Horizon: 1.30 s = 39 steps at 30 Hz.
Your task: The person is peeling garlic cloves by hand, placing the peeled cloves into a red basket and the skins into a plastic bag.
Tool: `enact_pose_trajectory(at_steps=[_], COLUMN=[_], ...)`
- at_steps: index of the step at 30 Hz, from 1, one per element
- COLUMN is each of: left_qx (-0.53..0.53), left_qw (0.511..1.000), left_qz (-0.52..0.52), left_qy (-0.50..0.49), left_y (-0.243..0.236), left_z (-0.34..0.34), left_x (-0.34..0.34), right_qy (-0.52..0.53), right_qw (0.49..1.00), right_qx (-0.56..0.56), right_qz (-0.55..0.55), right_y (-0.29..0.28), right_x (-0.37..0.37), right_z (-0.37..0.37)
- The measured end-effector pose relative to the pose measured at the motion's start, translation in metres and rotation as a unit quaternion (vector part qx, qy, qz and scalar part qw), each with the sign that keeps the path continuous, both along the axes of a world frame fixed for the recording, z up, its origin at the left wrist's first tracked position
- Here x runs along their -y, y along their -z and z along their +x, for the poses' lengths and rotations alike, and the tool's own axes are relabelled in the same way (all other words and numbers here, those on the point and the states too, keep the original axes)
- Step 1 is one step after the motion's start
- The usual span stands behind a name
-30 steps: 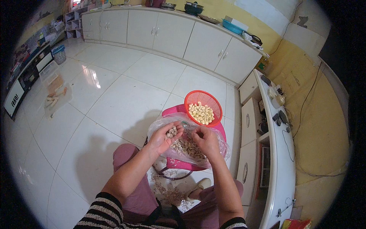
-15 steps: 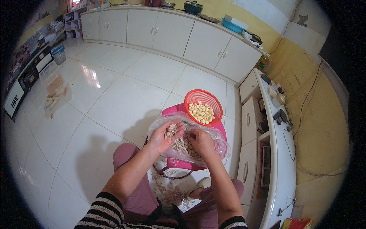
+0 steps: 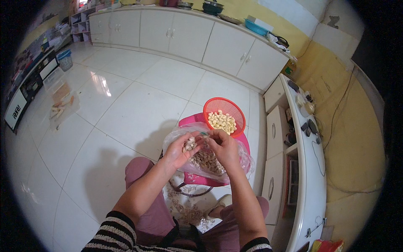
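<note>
My left hand (image 3: 180, 150) cups several unpeeled garlic cloves (image 3: 189, 144) in its palm. My right hand (image 3: 224, 146) meets it, fingertips pinching a single clove (image 3: 206, 136) between both hands. Beneath them lies a clear plastic bag (image 3: 243, 159) full of garlic cloves, resting on a pink stool (image 3: 191, 122). A red plastic strainer (image 3: 218, 107) with several peeled white cloves (image 3: 222, 122) sits on the stool's far side, just beyond my hands.
Garlic skins (image 3: 184, 210) lie on the floor between my legs. White cabinets (image 3: 189, 35) line the far wall. A white counter with drawers (image 3: 302, 168) runs along my right. A plastic bag (image 3: 61, 103) lies on the tiled floor at left.
My hands stayed over the bag and drew closer together; the right fingertips now work at one clove by the left palm.
</note>
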<state>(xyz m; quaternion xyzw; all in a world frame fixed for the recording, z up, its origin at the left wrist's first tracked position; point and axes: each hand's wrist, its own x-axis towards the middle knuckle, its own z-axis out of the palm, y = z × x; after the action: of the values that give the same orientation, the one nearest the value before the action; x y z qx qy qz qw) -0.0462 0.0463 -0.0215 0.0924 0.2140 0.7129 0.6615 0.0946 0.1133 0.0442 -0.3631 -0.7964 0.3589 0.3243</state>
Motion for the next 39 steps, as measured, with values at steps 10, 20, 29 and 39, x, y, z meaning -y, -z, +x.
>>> enact_pose_trajectory(at_steps=[10, 20, 29, 39], left_qx=[0.051, 0.039, 0.029, 0.026], left_qw=[0.999, 0.999, 1.0, 0.999], left_qz=[0.01, 0.013, 0.006, 0.017], left_qy=[-0.007, -0.007, -0.01, -0.017], left_y=[0.013, 0.012, 0.012, 0.017], left_z=[-0.005, -0.005, -0.004, -0.008], left_x=[-0.005, -0.004, -0.006, -0.005], right_qy=[-0.148, 0.003, -0.064, -0.007], right_qw=[0.938, 0.956, 0.952, 0.967], right_qx=[0.277, 0.257, 0.252, 0.216], right_qz=[0.145, 0.145, 0.16, 0.132], right_y=[0.022, 0.022, 0.031, 0.029], right_x=[0.008, -0.009, -0.003, -0.006], right_z=[0.02, 0.038, 0.029, 0.028])
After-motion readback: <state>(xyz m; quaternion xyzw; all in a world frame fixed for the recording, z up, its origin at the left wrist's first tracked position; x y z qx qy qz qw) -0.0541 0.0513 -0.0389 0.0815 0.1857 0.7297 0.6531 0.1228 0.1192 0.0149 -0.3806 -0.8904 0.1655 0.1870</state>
